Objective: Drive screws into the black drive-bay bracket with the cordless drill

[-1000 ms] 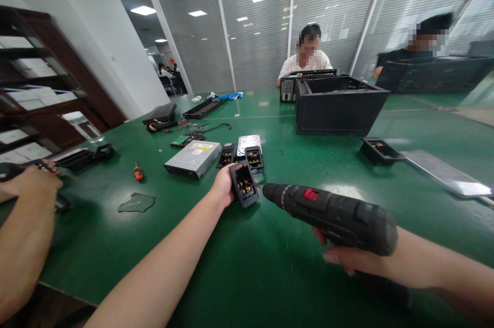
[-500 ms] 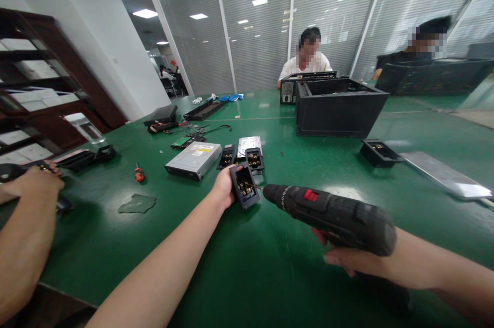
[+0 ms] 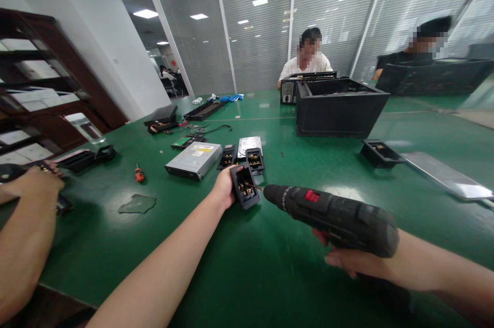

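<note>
My left hand [image 3: 224, 187] is closed on a small black rectangular box [image 3: 238, 204] with brass-coloured terminals inside, its open side tilted toward me. My right hand [image 3: 341, 258] grips a black power drill [image 3: 332, 217] with a red switch on top. The drill points left, and its thin bit reaches into the box at the terminals; whether it touches a screw I cannot tell. Just behind the held box are two similar black boxes, one on the left [image 3: 227, 157] and one on the right [image 3: 254, 160], by a silver hard drive [image 3: 250, 141].
A silver optical drive [image 3: 195, 160], an orange screwdriver [image 3: 139, 173] and a torn flat piece [image 3: 137, 204] lie to the left. Another terminal box [image 3: 380, 154] and a metal panel [image 3: 447, 173] are on the right. Black computer cases [image 3: 339, 111] stand farther back. A co-worker's hands [image 3: 42, 181] are at far left.
Almost nothing differs. The box and the drill stay in the same pose, with the bit still inside the box; the view has shifted very slightly.
</note>
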Available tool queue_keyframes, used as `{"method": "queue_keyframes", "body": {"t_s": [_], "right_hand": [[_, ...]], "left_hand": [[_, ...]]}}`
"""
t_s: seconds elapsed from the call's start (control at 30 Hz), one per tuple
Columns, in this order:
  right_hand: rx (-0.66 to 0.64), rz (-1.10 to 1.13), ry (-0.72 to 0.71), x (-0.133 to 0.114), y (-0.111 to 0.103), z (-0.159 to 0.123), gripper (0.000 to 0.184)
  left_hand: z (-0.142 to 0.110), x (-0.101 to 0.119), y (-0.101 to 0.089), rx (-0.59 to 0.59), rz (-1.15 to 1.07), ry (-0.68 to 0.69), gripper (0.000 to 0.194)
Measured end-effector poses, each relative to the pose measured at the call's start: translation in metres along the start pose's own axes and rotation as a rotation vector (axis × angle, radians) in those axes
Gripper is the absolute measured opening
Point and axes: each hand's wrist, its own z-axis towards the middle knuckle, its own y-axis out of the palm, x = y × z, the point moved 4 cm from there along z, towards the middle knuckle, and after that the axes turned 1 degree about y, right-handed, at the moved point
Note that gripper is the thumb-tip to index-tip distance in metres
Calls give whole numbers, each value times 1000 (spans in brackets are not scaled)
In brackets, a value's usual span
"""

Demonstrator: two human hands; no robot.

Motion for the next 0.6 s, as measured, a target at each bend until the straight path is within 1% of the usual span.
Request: {"method": "queue_keyframes", "body": {"t_s": [0.1,0.2,0.27,0.4,0.6], "right_hand": [[-7,-10,-30,0,0,1,33],[-18,-1,-55,-1,1,1,27],[-20,16,-54,-2,1,1,27],[-23,2,-37,-2,2,0,35],[-18,2,-50,-1,3,0,30]], "left_hand": [[-1,1,1,4,-3,10,15],[-3,2,3,3,-6,30,15],[-4,2,4,10,-13,34,14],[-4,1,4,20,-13,2,16],[-2,0,2,19,-4,-9,16]]}}
